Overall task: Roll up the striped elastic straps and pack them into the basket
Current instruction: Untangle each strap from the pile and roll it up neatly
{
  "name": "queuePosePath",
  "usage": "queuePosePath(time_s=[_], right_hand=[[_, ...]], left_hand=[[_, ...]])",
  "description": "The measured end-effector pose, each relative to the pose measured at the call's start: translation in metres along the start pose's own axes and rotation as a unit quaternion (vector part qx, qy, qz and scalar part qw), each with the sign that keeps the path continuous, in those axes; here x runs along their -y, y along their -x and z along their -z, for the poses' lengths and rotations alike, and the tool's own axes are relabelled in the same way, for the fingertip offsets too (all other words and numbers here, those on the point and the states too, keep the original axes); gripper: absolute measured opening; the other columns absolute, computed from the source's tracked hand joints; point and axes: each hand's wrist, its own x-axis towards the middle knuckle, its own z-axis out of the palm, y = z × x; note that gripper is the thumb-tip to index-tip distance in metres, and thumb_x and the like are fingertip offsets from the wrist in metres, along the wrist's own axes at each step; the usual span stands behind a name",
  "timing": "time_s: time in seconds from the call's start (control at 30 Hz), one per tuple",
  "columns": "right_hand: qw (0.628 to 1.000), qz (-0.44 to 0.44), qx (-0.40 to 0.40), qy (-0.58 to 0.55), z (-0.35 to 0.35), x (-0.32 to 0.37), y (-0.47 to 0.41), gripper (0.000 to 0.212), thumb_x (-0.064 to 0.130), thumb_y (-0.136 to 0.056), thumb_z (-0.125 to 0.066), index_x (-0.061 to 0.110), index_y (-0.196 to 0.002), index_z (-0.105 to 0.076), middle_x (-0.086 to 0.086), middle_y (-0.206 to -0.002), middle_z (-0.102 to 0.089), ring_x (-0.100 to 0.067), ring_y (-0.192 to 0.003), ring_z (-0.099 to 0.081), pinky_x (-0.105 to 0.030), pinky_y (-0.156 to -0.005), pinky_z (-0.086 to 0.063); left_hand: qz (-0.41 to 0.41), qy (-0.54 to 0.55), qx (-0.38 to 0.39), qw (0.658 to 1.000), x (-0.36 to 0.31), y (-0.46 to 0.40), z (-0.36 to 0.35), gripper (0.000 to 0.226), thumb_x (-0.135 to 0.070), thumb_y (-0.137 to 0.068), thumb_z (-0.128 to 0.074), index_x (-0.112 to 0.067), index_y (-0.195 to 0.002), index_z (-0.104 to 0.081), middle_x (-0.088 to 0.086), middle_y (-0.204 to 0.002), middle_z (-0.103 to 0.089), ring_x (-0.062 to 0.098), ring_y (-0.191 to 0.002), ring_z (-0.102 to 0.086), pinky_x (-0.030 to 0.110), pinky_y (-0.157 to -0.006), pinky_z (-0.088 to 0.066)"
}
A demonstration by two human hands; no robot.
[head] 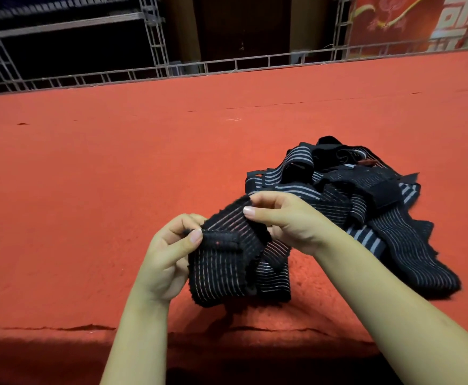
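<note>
A black elastic strap with thin pale stripes (227,268) is held up above the front of the red surface. My left hand (169,254) pinches its folded end between thumb and fingers. My right hand (280,218) grips the strap's upper edge from the right. The strap hangs in loose folds below both hands. Behind my right hand lies a tangled pile of more striped straps (366,195), black with grey-white stripes. No basket is in view.
The red felt-covered surface (116,176) stretches wide to the left and back. Its front edge (60,329) runs just below my forearms. A metal truss frame (155,37) and a low rail stand behind the far edge, with a red banner (399,20) at the top right.
</note>
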Motion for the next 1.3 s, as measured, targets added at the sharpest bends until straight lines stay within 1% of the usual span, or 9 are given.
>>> queuePosePath(time_s=[0.17, 0.3, 0.47, 0.53, 0.67, 0.8, 0.93, 1.07, 1.3], right_hand=[[0.989, 0.048, -0.135, 0.037, 0.013, -0.001, 0.002, 0.009, 0.01, -0.09, -0.061, 0.007, -0.098, -0.064, -0.005, -0.089, -0.066, -0.015, -0.079, -0.062, -0.026, -0.069, -0.05], [0.961, 0.082, -0.26, 0.047, 0.037, 0.007, 0.005, 0.011, 0.012, -0.092, -0.061, 0.013, -0.102, -0.066, -0.006, -0.094, -0.067, -0.016, -0.082, -0.063, -0.027, -0.071, -0.05], [0.927, 0.109, -0.358, 0.006, 0.069, 0.031, 0.017, 0.018, 0.003, -0.094, -0.053, 0.012, -0.102, -0.067, 0.003, -0.077, -0.072, -0.009, -0.067, -0.066, -0.021, -0.057, -0.052], [0.933, 0.103, -0.345, 0.021, 0.073, 0.042, 0.022, 0.032, -0.006, -0.092, -0.047, 0.018, -0.097, -0.067, 0.006, -0.072, -0.071, -0.007, -0.062, -0.065, -0.021, -0.054, -0.051], [0.943, 0.14, -0.275, 0.126, 0.062, 0.06, 0.032, 0.04, -0.007, -0.091, -0.052, 0.027, -0.101, -0.069, -0.003, -0.103, -0.069, -0.009, -0.086, -0.066, -0.022, -0.075, -0.053], [0.928, 0.236, -0.253, 0.139, 0.048, 0.081, 0.046, 0.033, -0.001, -0.084, -0.067, 0.026, -0.101, -0.072, -0.001, -0.092, -0.072, -0.012, -0.083, -0.068, -0.026, -0.079, -0.056], [0.927, 0.279, -0.243, 0.056, 0.037, 0.108, 0.057, 0.029, 0.01, -0.069, -0.075, 0.021, -0.096, -0.069, 0.004, -0.075, -0.069, -0.012, -0.071, -0.068, -0.025, -0.066, -0.055], [0.951, 0.245, -0.185, -0.021, 0.02, 0.116, 0.057, 0.021, 0.012, -0.063, -0.07, 0.015, -0.083, -0.063, 0.004, -0.066, -0.067, -0.01, -0.06, -0.066, -0.022, -0.055, -0.053], [0.955, 0.238, -0.176, -0.027, -0.003, 0.084, 0.062, 0.011, 0.015, -0.058, -0.074, 0.021, -0.065, -0.068, 0.003, -0.067, -0.065, -0.008, -0.061, -0.062, -0.017, -0.057, -0.05]], left_hand=[[-0.011, -0.019, -0.113, 0.993, 0.001, -0.007, 0.004, 0.035, -0.041, -0.051, -0.091, -0.021, -0.063, -0.065, -0.002, -0.099, -0.071, 0.011, -0.079, -0.065, 0.021, -0.062, -0.052], [-0.041, 0.021, -0.261, 0.964, -0.002, -0.018, 0.009, 0.018, -0.014, -0.091, -0.059, -0.014, -0.073, -0.058, -0.003, -0.067, -0.068, 0.007, -0.061, -0.062, 0.022, -0.056, -0.053], [-0.074, -0.027, -0.368, 0.927, -0.014, -0.032, 0.022, 0.014, -0.012, -0.098, -0.055, -0.013, -0.084, -0.057, -0.005, -0.066, -0.068, 0.003, -0.057, -0.063, 0.018, -0.056, -0.053], [-0.082, -0.069, -0.36, 0.927, -0.014, -0.042, 0.015, 0.012, -0.013, -0.096, -0.058, -0.013, -0.084, -0.06, -0.002, -0.071, -0.066, 0.002, -0.058, -0.062, 0.017, -0.057, -0.051], [-0.104, -0.127, -0.322, 0.932, -0.019, -0.062, -0.01, 0.013, -0.011, -0.092, -0.064, -0.015, -0.079, -0.065, -0.009, -0.058, -0.064, 0.002, -0.053, -0.058, 0.017, -0.053, -0.048], [-0.13, -0.124, -0.295, 0.938, -0.028, -0.075, -0.034, 0.013, -0.009, -0.09, -0.067, -0.017, -0.08, -0.067, -0.012, -0.057, -0.065, 0.001, -0.054, -0.058, 0.015, -0.053, -0.048], [-0.14, -0.102, -0.286, 0.942, -0.033, -0.081, -0.05, 0.012, -0.008, -0.091, -0.064, -0.017, -0.087, -0.07, -0.009, -0.072, -0.071, 0.005, -0.068, -0.064, 0.016, -0.064, -0.052], [-0.117, -0.1, -0.265, 0.952, -0.036, -0.086, -0.067, 0.02, -0.005, -0.099, -0.052, -0.015, -0.105, -0.068, 0.004, -0.093, -0.069, 0.013, -0.083, -0.064, 0.025, -0.08, -0.053], [-0.102, -0.116, -0.16, 0.975, -0.045, -0.057, -0.107, 0.03, -0.002, -0.098, -0.051, -0.026, -0.106, -0.067, 0.002, -0.102, -0.074, 0.015, -0.096, -0.069, 0.029, -0.086, -0.053]])
